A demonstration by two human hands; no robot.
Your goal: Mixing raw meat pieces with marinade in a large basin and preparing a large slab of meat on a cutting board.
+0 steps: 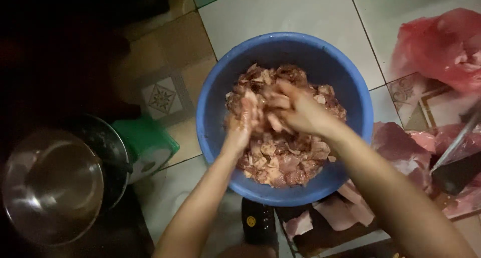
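A blue plastic bowl (215,87) stands on the tiled floor, filled with chopped pieces of raw meat (280,160). Both my hands are down in the meat. My left hand (243,122) is closed around some pieces at the left of the pile. My right hand (295,110) lies over the middle of the pile with its fingers curled onto the meat, touching my left hand.
A steel bowl (50,185) sits in a dark pan at the left, beside a green stool (145,143). Red plastic bags (441,47) lie at the right, with slabs of meat (396,145), a knife (458,138) and a dark bottle (258,220) near the bowl.
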